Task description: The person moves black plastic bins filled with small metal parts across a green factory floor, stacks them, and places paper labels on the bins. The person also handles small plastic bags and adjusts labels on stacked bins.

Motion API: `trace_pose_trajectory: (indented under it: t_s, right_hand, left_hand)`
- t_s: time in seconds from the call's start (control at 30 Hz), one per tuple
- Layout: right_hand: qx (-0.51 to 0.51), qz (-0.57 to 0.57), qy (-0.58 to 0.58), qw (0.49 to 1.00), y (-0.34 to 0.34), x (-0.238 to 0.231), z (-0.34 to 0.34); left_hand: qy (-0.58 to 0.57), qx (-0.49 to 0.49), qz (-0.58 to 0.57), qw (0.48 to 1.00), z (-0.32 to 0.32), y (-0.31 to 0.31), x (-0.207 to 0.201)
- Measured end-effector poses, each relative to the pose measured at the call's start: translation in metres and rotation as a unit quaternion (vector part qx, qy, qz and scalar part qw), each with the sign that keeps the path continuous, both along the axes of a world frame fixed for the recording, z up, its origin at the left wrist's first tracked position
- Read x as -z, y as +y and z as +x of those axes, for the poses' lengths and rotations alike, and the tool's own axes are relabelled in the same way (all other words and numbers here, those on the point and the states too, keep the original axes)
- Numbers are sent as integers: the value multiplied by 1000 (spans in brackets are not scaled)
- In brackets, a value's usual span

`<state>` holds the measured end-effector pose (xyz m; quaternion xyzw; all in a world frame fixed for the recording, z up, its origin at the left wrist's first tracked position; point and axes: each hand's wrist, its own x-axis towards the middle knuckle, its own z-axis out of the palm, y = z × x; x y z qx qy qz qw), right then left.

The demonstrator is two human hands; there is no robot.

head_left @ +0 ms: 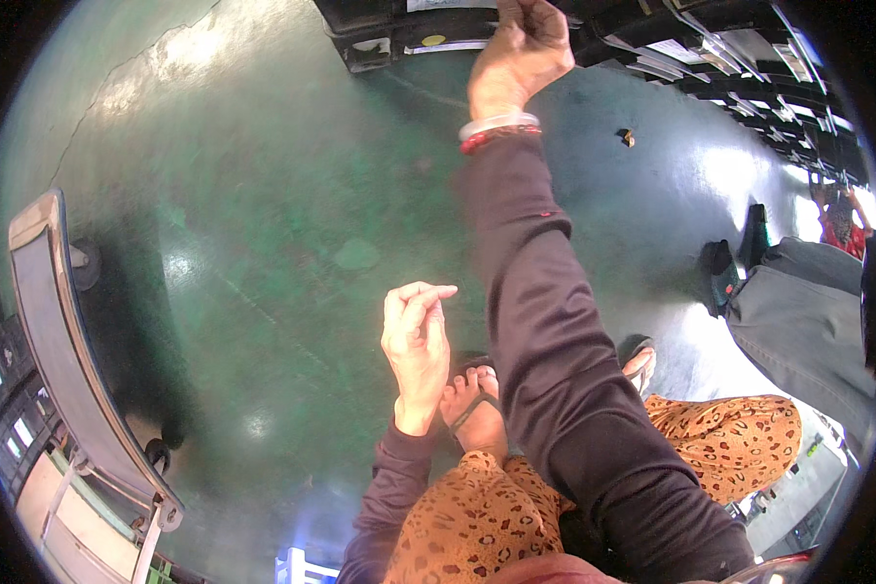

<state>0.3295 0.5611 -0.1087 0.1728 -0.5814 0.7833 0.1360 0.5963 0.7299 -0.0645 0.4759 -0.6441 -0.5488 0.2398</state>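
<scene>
We are looking down at our two bare hands over a green floor (292, 243). Our right hand (518, 60) is hovering at the upper edge of view, next to a black bin (375, 21) with pale labels and a yellow dot. Its fingers are bunching narrowly together; the tips are meeting the picture's rim, so we are not able to tell whether they are gripping anything or touching the bin. Our left hand (417, 341) is hanging lower, above a sandalled foot (477, 414), its fingers bending narrowly toward the thumb; whether something small is sitting between them, we cannot tell. More black bins (749, 92) are lining the upper right. A grey-topped panel with a pale rim (73, 321) is standing at our left, and a person in grey trousers (808, 316) is sitting at our right.
</scene>
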Motion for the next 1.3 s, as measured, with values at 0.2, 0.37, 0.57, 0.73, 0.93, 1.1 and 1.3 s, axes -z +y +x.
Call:
trace_pose_trajectory:
  t_s: [0.2,0.37,0.57,0.73,0.93,1.1,1.3]
  right_hand:
    - [30,132,71,988,9,-4,-7]
    - [65,204,184,959,15,-12,-5]
    - [81,212,192,955,17,-14,-3]
    - [30,128,13,991,9,-15,10]
    - [91,192,95,973,9,-21,8]
    - [26,108,26,993,10,-18,-3]
    - [26,161,118,980,20,-21,-13]
  left_hand:
    - [-4,-13,20,1000,5,-5,3]
    - [-6,6,-18,1000,-2,-3,3]
    - [-8,-4,-27,1000,-3,-2,2]
    - [-11,1,-23,1000,-3,1,1]
    - [-7,9,-39,999,-5,3,6]
    - [-1,10,-25,1000,-6,5,5]
    - [26,5,-164,986,-37,-44,1]
